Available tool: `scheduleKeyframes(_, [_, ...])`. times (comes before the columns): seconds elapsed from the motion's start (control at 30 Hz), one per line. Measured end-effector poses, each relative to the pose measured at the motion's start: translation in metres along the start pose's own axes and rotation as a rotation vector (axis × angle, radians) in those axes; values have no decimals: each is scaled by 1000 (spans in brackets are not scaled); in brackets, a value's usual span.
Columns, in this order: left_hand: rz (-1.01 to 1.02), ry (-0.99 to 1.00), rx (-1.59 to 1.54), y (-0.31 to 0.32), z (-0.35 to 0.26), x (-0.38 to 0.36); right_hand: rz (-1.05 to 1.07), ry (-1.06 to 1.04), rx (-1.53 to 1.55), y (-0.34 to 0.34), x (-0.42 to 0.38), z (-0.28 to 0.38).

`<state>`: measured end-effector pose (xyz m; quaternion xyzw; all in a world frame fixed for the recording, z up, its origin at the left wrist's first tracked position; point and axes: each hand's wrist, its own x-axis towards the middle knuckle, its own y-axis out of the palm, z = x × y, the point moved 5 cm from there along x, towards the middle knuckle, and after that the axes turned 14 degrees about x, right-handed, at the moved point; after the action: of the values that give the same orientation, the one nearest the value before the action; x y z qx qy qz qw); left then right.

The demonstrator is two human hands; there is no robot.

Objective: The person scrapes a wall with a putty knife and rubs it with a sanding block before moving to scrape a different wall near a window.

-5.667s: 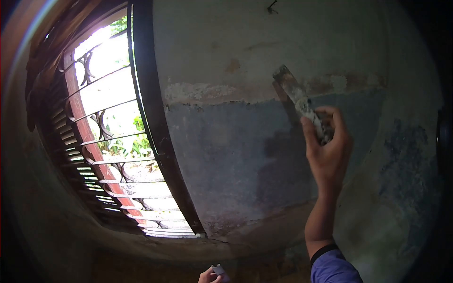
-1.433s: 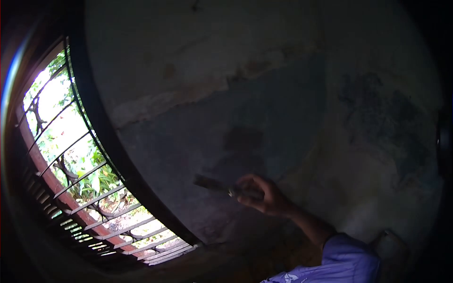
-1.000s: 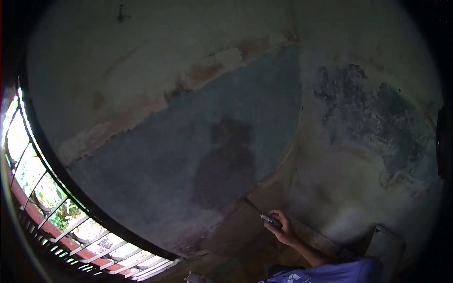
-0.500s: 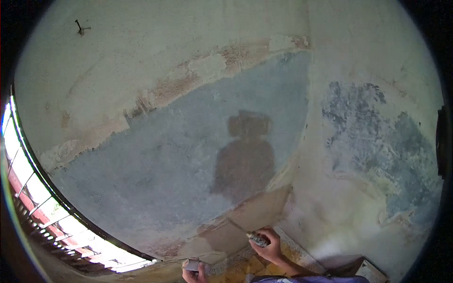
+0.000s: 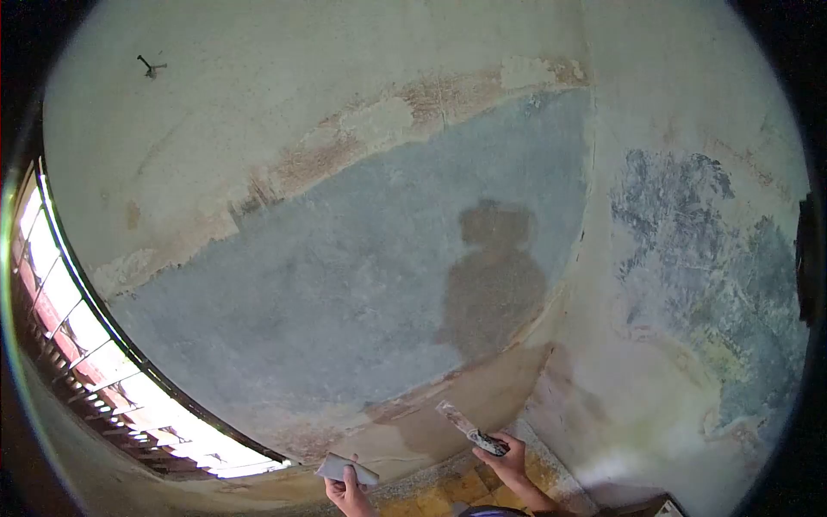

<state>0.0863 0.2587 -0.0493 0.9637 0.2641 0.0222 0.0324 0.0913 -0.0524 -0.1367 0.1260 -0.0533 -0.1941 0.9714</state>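
Observation:
My right hand [image 5: 510,464] is closed around the dark handle of a putty knife [image 5: 460,420]. Its narrow, stained blade points up and left, toward the lower part of the wall. At the bottom of the view, my left hand [image 5: 348,498] grips a flat grey rectangular plate [image 5: 334,466] with the thumb across its face; it looks like a wide scraper blade. Whether that plate has a handle is hidden. Ahead is a wall with a large grey-blue patch [image 5: 345,258], bordered above by a rough brownish strip [image 5: 314,155] of exposed surface.
A barred window [image 5: 95,362] lets in bright light at the lower left. A nail [image 5: 146,66] sticks out of the wall at upper left. The right wall carries a blotchy blue-grey patch [image 5: 672,215]. Yellowish floor tiles [image 5: 444,495] show below.
My view has shifted a little, and my shadow has moved right across the wall. The left-hand plate has risen and turned its face toward me. The putty knife's blade now shows broad side on.

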Motion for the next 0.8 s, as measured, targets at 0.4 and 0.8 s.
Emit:
scheduleKeyframes(0.4, [-109,-13,-302,-54,27,-49,259,363,105,3,-13,-28])
scheduleKeyframes(0.8, [-379,-165,-313,-102,1,-141,401,606,-12,-18,-70,-62])
